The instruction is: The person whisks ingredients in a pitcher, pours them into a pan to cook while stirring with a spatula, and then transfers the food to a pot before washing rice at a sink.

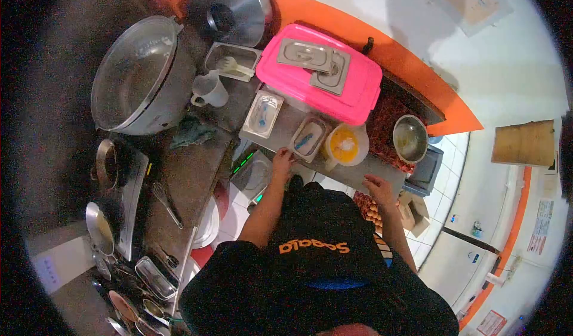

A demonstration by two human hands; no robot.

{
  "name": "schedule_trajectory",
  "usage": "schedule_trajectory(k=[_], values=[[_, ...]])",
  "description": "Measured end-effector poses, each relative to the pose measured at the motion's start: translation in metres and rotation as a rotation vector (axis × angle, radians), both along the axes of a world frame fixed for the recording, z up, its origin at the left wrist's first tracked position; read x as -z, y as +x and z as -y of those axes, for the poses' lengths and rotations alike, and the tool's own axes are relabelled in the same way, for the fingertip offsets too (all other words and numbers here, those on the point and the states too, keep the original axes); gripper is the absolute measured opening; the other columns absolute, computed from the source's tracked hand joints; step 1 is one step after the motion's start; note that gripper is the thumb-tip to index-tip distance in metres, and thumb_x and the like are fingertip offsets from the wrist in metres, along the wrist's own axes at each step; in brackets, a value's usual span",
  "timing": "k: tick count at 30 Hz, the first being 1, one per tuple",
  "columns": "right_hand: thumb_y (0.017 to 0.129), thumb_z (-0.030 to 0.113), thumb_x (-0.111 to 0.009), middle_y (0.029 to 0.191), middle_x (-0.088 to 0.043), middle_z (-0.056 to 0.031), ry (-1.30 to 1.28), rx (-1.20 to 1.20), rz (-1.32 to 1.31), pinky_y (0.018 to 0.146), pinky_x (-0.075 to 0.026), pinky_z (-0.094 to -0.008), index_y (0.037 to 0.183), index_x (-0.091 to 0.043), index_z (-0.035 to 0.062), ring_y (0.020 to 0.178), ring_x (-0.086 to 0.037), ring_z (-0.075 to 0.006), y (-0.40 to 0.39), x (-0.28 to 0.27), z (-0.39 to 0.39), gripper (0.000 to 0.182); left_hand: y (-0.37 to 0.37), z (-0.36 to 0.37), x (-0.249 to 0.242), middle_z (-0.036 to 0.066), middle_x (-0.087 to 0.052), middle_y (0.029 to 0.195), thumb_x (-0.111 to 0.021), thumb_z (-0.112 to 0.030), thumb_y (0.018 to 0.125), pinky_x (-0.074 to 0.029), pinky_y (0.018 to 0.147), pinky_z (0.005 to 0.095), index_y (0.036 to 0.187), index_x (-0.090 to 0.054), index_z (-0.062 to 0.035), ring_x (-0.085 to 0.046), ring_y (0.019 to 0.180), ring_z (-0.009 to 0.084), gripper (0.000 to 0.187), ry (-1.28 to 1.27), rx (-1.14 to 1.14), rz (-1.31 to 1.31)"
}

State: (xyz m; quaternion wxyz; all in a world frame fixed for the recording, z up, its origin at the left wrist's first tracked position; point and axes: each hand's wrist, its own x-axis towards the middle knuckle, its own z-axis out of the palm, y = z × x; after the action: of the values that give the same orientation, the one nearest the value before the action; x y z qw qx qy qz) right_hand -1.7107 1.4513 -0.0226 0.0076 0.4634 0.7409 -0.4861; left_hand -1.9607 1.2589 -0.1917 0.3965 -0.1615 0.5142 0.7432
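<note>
My left grip is resting its fingers at the near-left corner of the small steel pan; whether they are closing on its rim or only touching it, I cannot tell. My right grip is hanging near the worktop edge with its fingers loosely parted and nothing visible in hold. The steel pan is standing directly ahead of my left grip, its long axis running away from me and leaning slightly right, with 1 blue item lying inside. Just to the right of that pan, the white jug is sitting ahead of and between my 2 hands, holding yellow contents with a white patch on top. Its handle is pointing back towards me and leftwards, leaving neither hand clearly nearer to it, while the jug's body is lying closer to my right. Behind both vessels, the pink lid is carrying 2 steel lids.
</note>
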Motion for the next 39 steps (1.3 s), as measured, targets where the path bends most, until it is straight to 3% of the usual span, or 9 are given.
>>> schedule_trajectory(k=[7, 9, 12, 17, 21, 28, 34, 37, 39], values=[[0.075, 0.023, -0.066, 0.083, -0.062, -0.0028, -0.023, 0.044, -0.083, 0.056, -0.041, -0.0249, 0.106, -0.063, 0.0041, 0.061, -0.049, -0.009, -0.007, -0.012, 0.008, 0.036, -0.017, 0.013, 0.026, 0.005, -0.053, 0.08, -0.054, -0.007, 0.085, -0.052, 0.065, 0.034, 0.09, -0.048, -0.0071, -0.054, 0.069, 0.0166, 0.008, -0.006, -0.173, -0.055], [0.077, 0.019, -0.064, 0.093, -0.065, -0.0108, -0.222, 0.175, 0.068, 0.075, -0.048, -0.0291, 0.105, -0.063, 0.0019, 0.084, -0.061, -0.018, -0.017, -0.037, 0.014, 0.033, -0.023, 0.011, 0.017, 0.006, -0.052, 0.08, -0.054, -0.008, 0.085, -0.052, 0.065, 0.034, 0.089, -0.047, -0.0071, -0.054, 0.07, 0.017, 0.008, 0.011, -0.228, -0.023], [0.076, 0.025, -0.065, 0.082, -0.062, -0.0037, -0.157, 0.089, 0.023, 0.055, -0.04, -0.0248, 0.105, -0.063, 0.0042, 0.06, -0.049, -0.0085, -0.015, -0.019, 0.01, 0.035, -0.025, 0.007, 0.009, 0.005, -0.052, 0.079, -0.054, -0.008, 0.086, -0.051, 0.063, 0.0336, 0.091, -0.047, -0.0071, -0.054, 0.072, 0.0175, 0.008, 0.107, -0.347, -0.019], [0.077, 0.023, -0.064, 0.085, -0.064, -0.0059, 0.032, -0.082, -0.097, 0.066, -0.045, -0.0277, 0.102, -0.061, -0.002, 0.067, -0.055, -0.0148, -0.105, -0.05, -0.006, 0.036, -0.037, 0.009, 0.018, 0.007, -0.052, 0.077, -0.058, -0.018, 0.083, -0.048, 0.065, 0.0328, 0.091, -0.048, -0.0025, -0.054, 0.073, 0.0196, 0.02, -0.173, -0.42, -0.062], [0.078, 0.021, -0.062, 0.083, -0.065, -0.0117, 0.487, -0.139, -0.34, 0.073, -0.047, -0.0319, 0.094, -0.064, 0.0009, 0.08, -0.062, -0.0213, -0.216, 0.004, -0.076, 0.026, -0.046, -0.009, -0.067, 0.01, -0.053, 0.077, -0.059, -0.018, 0.08, -0.043, 0.065, 0.0316, 0.085, -0.05, -0.0001, -0.052, 0.073, 0.0187, 0.02, -0.683, -0.154, -0.797], [0.072, 0.015, -0.058, 0.086, -0.064, -0.0107, 0.86, 0.129, -0.088, 0.073, -0.044, -0.041, 0.089, -0.065, 0.0096, 0.078, -0.06, -0.0295, -0.336, 0.022, -0.094, 0.02, -0.173, -0.161, -0.182, 0.014, -0.057, 0.095, -0.056, -0.005, 0.072, -0.044, 0.076, 0.0423, 0.095, -0.057, -0.0048, -0.053, 0.087, 0.0317, 0.022, -0.585, 0.195, -1.794], [0.071, 0.022, -0.059, 0.08, -0.063, -0.0071, 0.897, 0.081, -0.055, 0.078, -0.04, -0.0438, 0.089, -0.063, 0.0122, 0.08, -0.057, -0.0283, -0.342, 0.025, -0.095, 0.021, -0.218, -0.208, -0.176, 0.013, -0.059, 0.09, -0.054, -0.009, 0.071, -0.045, 0.076, 0.0424, 0.084, -0.06, -0.006, -0.054, 0.088, 0.0321, 0.014, -0.957, 0.737, -1.958], [0.069, 0.024, -0.062, 0.079, -0.063, -0.0075, 0.893, 0.103, -0.022, 0.078, -0.04, -0.0448, 0.089, -0.063, 0.0125, 0.084, -0.056, -0.0306, -0.341, 0.009, -0.089, 0.023, -0.222, -0.19, -0.167, 0.013, -0.06, 0.085, -0.053, -0.009, 0.071, -0.045, 0.074, 0.0424, 0.078, -0.059, -0.0057, -0.055, 0.083, 0.0333, 0.009, -0.985, 0.772, -1.965], [0.068, 0.024, -0.062, 0.078, -0.063, -0.0086, 0.857, 0.076, 0.028, 0.078, -0.039, -0.0447, 0.089, -0.063, 0.0122, 0.083, -0.056, -0.0306, -0.344, 0.01, -0.091, 0.025, -0.225, -0.168, -0.174, 0.014, -0.059, 0.083, -0.052, -0.01, 0.072, -0.044, 0.072, 0.0441, 0.078, -0.059, -0.0047, -0.056, 0.08, 0.0346, 0.01, -0.948, 0.392, -2.02]])
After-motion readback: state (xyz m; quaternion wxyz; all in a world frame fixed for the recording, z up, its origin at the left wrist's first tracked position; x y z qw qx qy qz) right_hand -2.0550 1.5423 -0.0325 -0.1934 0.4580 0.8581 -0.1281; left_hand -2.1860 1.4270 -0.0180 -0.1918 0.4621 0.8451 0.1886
